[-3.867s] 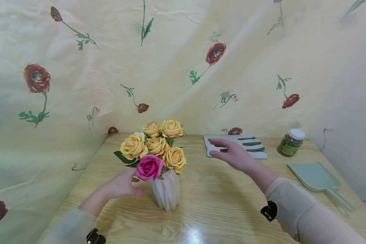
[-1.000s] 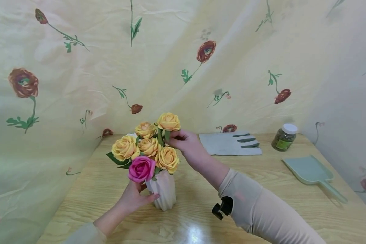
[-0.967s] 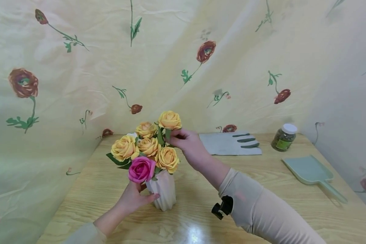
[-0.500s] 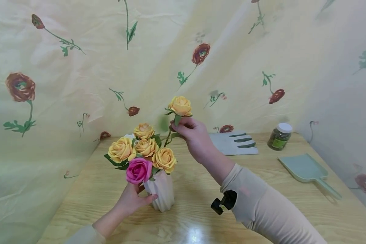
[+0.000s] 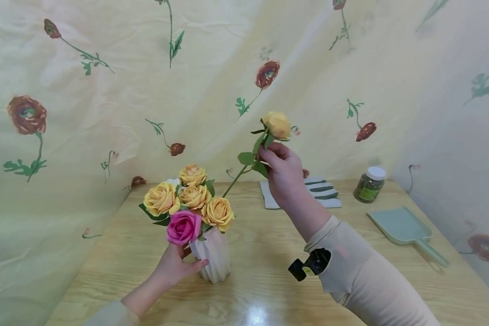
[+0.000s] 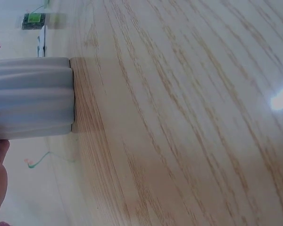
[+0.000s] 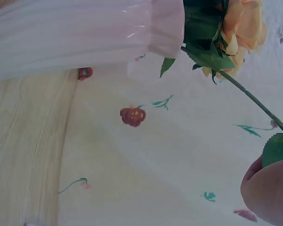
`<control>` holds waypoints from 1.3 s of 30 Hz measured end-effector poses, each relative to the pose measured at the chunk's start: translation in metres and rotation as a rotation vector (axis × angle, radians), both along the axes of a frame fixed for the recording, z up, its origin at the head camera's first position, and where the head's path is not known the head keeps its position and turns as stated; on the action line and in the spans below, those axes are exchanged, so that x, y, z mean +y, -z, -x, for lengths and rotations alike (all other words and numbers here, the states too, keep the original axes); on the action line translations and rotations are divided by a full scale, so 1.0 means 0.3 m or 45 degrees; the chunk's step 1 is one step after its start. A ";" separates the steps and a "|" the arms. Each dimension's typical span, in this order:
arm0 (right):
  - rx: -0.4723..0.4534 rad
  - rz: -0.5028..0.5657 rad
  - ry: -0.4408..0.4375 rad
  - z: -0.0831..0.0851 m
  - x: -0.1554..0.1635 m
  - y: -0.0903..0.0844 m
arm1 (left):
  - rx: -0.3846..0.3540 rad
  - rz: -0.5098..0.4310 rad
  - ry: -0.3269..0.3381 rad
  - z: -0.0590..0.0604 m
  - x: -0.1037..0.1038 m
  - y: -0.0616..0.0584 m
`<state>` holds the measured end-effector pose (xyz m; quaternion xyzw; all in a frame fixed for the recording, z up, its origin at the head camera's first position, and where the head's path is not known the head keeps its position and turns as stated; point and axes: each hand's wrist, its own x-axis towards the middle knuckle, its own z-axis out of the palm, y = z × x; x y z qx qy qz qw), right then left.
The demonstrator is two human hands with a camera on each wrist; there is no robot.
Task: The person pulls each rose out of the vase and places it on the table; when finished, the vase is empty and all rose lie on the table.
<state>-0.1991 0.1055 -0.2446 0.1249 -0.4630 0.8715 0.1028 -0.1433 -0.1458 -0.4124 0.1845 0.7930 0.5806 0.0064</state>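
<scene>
between right fingers point(image 5: 273, 153), rose stem point(image 5: 244, 169)

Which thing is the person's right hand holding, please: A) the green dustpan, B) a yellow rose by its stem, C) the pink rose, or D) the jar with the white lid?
B: the right hand pinches the stem of a yellow rose, lifted up and to the right of the vase.

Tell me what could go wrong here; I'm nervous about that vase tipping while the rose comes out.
The yellow rose's long green stem still has its lower end among the other blooms, so it may snag and drag the yellow and pink bouquet. The white ribbed vase is steadied only by the left hand, so a sideways pull from the right hand might tilt it.
</scene>
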 end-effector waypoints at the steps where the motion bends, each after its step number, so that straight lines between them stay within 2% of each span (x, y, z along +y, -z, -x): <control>1: -0.010 0.011 0.013 0.003 0.008 0.002 | -0.003 -0.001 -0.002 0.004 -0.003 0.008; 9: -0.043 0.083 0.112 0.031 0.069 0.017 | -0.015 -0.046 0.003 0.011 -0.008 0.024; 15: -0.053 0.201 0.148 0.059 0.135 0.026 | 0.011 -0.019 -0.006 0.011 -0.007 0.023; 20: -0.119 0.254 0.193 0.079 0.189 0.041 | 0.028 -0.017 -0.001 0.015 -0.010 0.027; 24: -0.169 0.286 0.240 0.089 0.221 0.064 | -0.003 -0.007 0.000 0.010 -0.010 0.019; 27: -0.207 0.243 0.260 0.096 0.235 0.089 | -0.019 0.005 -0.006 -0.001 -0.003 -0.002; 33: -0.327 0.059 0.248 0.111 0.226 0.168 | -0.002 0.001 0.003 -0.024 0.012 -0.047; 39: -0.453 -0.179 0.206 0.129 0.177 0.279 | -0.010 0.006 -0.009 -0.030 0.013 -0.050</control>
